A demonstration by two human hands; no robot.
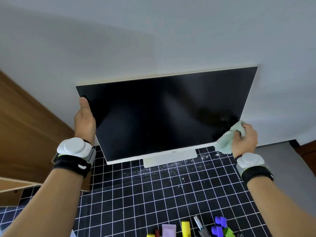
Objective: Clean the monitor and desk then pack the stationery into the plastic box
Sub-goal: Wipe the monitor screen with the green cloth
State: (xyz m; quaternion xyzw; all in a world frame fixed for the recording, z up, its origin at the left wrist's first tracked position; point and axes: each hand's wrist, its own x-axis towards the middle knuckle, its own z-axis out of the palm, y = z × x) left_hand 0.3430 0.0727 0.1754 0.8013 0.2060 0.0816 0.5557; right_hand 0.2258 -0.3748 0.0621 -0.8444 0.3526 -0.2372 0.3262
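A white-framed monitor (164, 113) with a dark, switched-off screen stands on a desk covered by a black cloth with a white grid (153, 194). My left hand (84, 120) grips the monitor's left edge, thumb on the front of the screen. My right hand (244, 139) holds a bunched pale green cloth (227, 139) against the screen's lower right corner. White dust specks (179, 165) lie scattered on the desk around the monitor's base. Stationery (196, 228) lies at the bottom edge: markers, a pen, purple and green pieces.
A brown wooden panel (25, 127) rises at the left, with a wooden shelf edge (15, 187) below it. A pale wall stands behind the monitor. The desk's right edge runs past my right forearm, with grey floor beyond.
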